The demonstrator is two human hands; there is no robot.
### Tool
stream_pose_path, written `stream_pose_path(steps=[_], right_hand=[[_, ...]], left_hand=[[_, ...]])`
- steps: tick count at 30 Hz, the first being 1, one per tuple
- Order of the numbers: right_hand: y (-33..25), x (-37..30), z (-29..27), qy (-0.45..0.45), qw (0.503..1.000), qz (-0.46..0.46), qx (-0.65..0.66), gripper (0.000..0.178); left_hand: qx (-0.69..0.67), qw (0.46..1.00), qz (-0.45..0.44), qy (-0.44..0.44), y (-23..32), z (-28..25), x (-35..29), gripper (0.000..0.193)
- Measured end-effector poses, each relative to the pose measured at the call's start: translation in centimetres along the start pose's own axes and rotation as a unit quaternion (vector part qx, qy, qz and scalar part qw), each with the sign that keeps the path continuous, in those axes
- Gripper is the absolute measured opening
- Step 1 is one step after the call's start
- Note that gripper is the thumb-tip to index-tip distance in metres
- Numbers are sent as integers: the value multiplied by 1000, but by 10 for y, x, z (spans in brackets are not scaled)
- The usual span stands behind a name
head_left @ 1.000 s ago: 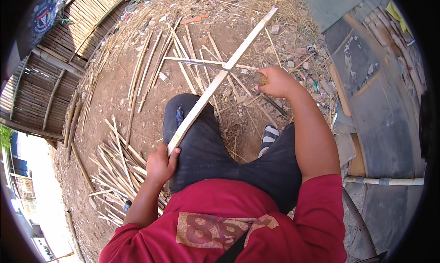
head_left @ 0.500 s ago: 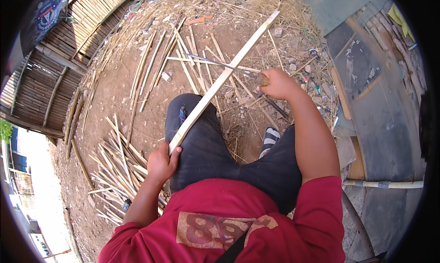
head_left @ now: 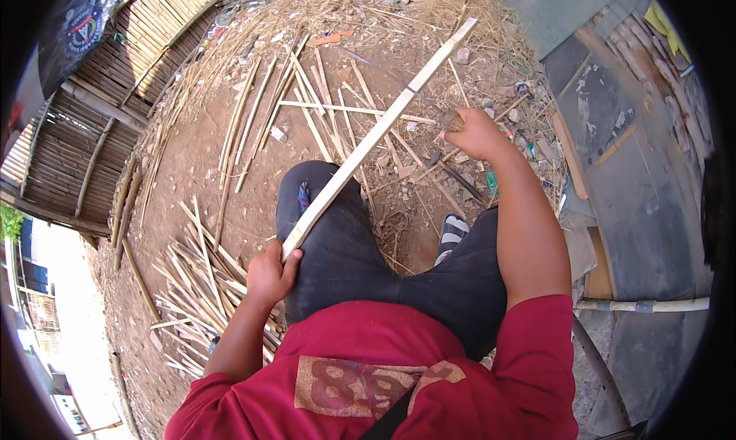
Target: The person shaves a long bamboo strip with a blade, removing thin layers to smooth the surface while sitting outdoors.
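**Here: a bamboo slat gripped at its near end over the lap**

Head view: The left hand [head_left: 270,273] has its fingers curled tight around the near end of a long pale bamboo slat [head_left: 379,133], thumb pressed against its side. The slat runs up and to the right from that hand, crossing over the left knee of the dark trousers [head_left: 345,248] and ending far out above the straw-strewn dirt ground [head_left: 207,156]. The right hand [head_left: 477,133] is raised just right of the slat's middle, closed in a fist around a dark wooden handle [head_left: 452,120]; whatever is on the handle's far end is hidden, and I cannot tell whether it touches the slat. A striped sandal [head_left: 452,229] shows by the right knee. Thin split bamboo strips [head_left: 199,287] lie piled on the ground just left of the left hand, with more strips [head_left: 307,103] scattered beyond the knees. A woven bamboo fence [head_left: 92,118] stands at the far left.
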State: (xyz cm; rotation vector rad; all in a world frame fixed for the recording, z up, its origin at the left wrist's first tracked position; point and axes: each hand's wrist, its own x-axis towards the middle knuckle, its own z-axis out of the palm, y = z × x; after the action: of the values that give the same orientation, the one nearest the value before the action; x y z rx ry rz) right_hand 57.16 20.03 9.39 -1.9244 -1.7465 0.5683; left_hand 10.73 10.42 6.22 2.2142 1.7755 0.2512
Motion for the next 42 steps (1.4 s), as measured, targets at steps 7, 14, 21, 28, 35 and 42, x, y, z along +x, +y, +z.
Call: stream_pose_path(steps=[7,14,21,28,35,42], right_hand=[[-74,-25,24,-153,969,-136,-135,39],[15,20,10,79,995,50,40,40],[-51,-18,18,-86,989,-95,-78,37],[-7,2,-8,-37,999,38,5,42],[-10,-3,2,79,996,-6,-48,30],[-62,-25,18,-49,955,-222,-190,28]], left_hand=[[-2,1000,21,20,-6,6,-2,49],[-9,1000,29,6,-8,1,3,49],[-1,1000,9,8,-4,5,1,50],[-17,999,33,2,-5,2,6,49],[-24,999,34,16,-14,8,2,48],[-24,999,41,21,-16,9,0,48]])
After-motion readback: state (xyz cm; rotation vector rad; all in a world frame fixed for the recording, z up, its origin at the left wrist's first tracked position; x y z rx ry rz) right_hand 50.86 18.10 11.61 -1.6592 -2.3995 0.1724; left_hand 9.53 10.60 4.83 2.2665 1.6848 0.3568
